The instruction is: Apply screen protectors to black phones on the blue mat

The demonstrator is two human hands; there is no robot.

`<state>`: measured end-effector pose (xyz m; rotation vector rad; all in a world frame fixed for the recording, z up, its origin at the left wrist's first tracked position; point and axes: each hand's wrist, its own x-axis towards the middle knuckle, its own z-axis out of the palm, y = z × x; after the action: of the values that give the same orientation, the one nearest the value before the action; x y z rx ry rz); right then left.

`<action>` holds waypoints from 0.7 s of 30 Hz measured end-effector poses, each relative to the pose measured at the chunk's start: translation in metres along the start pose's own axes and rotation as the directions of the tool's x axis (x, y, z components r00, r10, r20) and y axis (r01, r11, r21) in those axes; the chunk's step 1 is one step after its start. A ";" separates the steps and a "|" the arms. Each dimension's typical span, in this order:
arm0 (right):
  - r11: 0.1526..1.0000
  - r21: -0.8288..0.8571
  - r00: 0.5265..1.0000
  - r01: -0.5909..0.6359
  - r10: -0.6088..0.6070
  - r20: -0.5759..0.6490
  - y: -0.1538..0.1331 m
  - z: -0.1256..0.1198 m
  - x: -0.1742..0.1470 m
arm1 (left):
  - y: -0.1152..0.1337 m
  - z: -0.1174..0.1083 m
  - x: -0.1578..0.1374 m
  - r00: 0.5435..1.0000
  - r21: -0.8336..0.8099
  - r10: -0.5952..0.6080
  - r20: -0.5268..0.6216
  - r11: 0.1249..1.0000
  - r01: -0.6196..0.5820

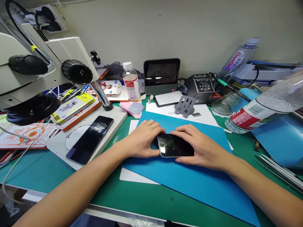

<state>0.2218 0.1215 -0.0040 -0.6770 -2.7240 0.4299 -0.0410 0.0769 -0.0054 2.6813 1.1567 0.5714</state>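
Observation:
A smartphone (169, 147) with a dark, glossy screen lies face up on a blue mat (189, 183), its long side running left to right. My left hand (144, 138) grips its left end, thumb at the near corner and curled fingers at the far one; a ring is on one finger. Around the right end, my right hand (199, 146) has its thumb on the near edge and fingers along the far edge. The palm hides that end. A second dark phone (90, 140) rests on the white microscope base (118, 115) to the left.
A microscope (71, 60) overhangs the left side. Behind the mat stand a labelled bottle (131, 83), a small display (161, 72), a grey phone stand (185, 106) and a black control unit (199, 88). At right are a large water bottle (255, 115), a glass jar (226, 104) and tweezers (281, 173).

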 end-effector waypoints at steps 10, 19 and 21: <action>0.998 0.016 0.988 0.056 -0.054 -0.142 -0.002 -0.002 -0.004 | 0.016 -0.004 0.002 0.993 -0.266 -0.098 -0.066 0.961 0.077; 0.995 0.007 0.960 0.101 -0.096 -0.264 -0.010 -0.002 -0.005 | 0.033 0.012 -0.001 0.955 -0.572 -0.199 -0.219 0.820 0.040; 0.995 0.014 0.958 0.096 -0.088 -0.272 -0.012 -0.002 -0.004 | 0.036 0.011 -0.001 0.944 -0.613 -0.227 -0.238 0.789 0.035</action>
<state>0.2213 0.1092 0.0009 -0.5543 -2.4733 0.3249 -0.0130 0.0520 -0.0053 1.9895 0.9919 1.1362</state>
